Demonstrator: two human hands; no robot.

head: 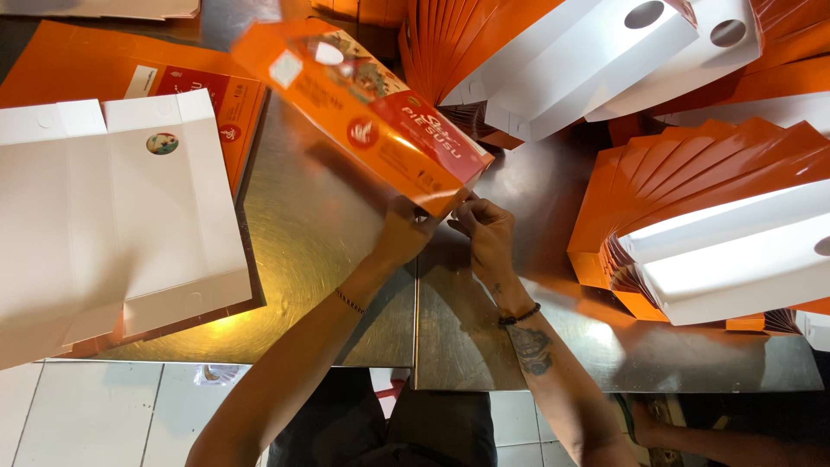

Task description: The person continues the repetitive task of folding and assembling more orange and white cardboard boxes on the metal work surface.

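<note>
**Two hands at the near end of an orange carton**

The person holds an orange carton [367, 108] over a steel table [320, 259]. The carton is long and lies slanted, from the upper left down to the middle of the view, and its far end is blurred. Its printed side, with a red panel and a small picture, faces up.

The left hand [405, 235] is under the near end of the carton. Its fingers are curled up against the lower edge, so they grip the carton, but the fingertips are hidden behind the cardboard. The right hand [486, 232] is just beside it, at the same corner. Its fingers are bent and close together, pinching the corner edge of the carton (how much cardboard is between them I cannot tell). The two hands almost touch each other.

On the left of the table lies a flat unfolded carton [130, 225], white side up, with a small round hole, on top of other orange flat sheets. On the right stands a fan-shaped stack of folded cartons [692, 199], orange outside and white inside. Another such stack [553, 60] is at the top of the view, behind the held carton. White floor tiles [86, 415] show below the table edge.
</note>
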